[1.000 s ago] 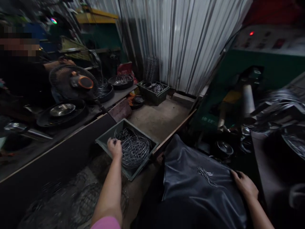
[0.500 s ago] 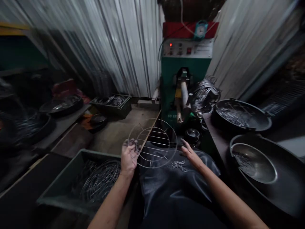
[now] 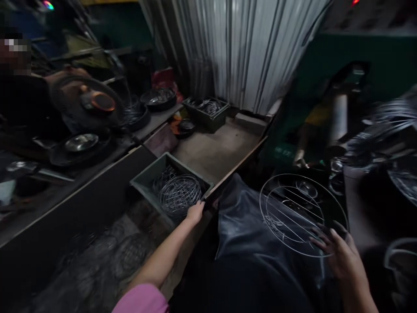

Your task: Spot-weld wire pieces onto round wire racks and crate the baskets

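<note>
A round wire rack, two rings joined by straight cross bars, is in my right hand, whose fingers and thumb grip its near right rim. It hangs tilted over the dark apron on my lap. Through its rings shows a small heap of thin metal pieces on the apron. My left hand is at the near right corner of a green bin, beside a pile of wire rings. Its fingers are blurred and partly hidden, so whether they hold anything is unclear.
A green machine with a protruding metal arm stands ahead on the right. Another bin of metal parts lies by the corrugated wall. On the left, a bench holds a fan and pans; a person is behind it.
My left hand has let go of the rack and moved left to the green bin. My right hand, formerly open beside the rack, now holds it farther right. The view has swung left.
</note>
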The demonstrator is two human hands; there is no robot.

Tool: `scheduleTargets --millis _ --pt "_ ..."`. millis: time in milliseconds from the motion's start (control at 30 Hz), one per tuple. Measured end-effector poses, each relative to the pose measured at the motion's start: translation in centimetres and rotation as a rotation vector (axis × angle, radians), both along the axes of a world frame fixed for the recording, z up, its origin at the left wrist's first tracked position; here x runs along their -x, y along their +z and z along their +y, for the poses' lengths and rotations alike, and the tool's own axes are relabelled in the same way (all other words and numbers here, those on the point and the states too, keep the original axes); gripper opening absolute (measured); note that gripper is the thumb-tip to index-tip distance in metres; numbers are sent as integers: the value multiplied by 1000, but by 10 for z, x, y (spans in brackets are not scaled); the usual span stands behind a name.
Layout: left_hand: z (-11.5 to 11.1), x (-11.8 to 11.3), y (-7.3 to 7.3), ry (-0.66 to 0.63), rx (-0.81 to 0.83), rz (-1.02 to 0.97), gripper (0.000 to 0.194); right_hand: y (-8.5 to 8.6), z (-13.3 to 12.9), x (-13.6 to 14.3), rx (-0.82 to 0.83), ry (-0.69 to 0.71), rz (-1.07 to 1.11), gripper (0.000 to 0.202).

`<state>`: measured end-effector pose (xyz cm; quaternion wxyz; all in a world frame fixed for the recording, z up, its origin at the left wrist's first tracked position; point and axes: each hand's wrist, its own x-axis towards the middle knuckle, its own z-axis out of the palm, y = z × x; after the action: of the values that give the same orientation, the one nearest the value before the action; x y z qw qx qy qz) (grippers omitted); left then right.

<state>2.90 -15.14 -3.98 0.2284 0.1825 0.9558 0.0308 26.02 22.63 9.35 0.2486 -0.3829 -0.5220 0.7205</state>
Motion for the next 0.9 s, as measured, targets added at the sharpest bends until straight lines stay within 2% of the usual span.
scheduleTargets --millis 100,200,267,367,533,667,733,767,800,867,900 --pt "-25 -14 -25 20 98 -47 48 -7 -3 6 11 -35 3 48" --pt "-25 -13 -34 -31 143 -3 54 -9 -10 13 39 -35 -1 46" --pt "-20 -5 -36 -59 149 44 55 -10 -13 15 54 -15 -6 46" --pt "-18 8 -33 -18 148 53 50 -12 -16 15 72 17 -15 44" --pt "-25 22 -22 23 88 -31 28 -19 -14 12 77 8 -36 43" --pt "-23 34 -2 60 -79 -63 26 -22 -15 14 65 -2 -43 46" --pt "-24 43 18 77 -182 -77 33 -21 -16 15 63 -1 -50 46" --pt "-28 47 31 117 -289 -91 37 -21 -17 14 64 -1 -53 46" --pt "-34 52 46 179 -420 -106 42 -21 -17 14 65 1 -56 46" --pt "-58 57 76 478 -953 -177 48 -22 -18 12 65 -2 -57 46" --pt "-76 57 91 618 -1147 -199 50 -22 -17 11 62 -5 -59 47"
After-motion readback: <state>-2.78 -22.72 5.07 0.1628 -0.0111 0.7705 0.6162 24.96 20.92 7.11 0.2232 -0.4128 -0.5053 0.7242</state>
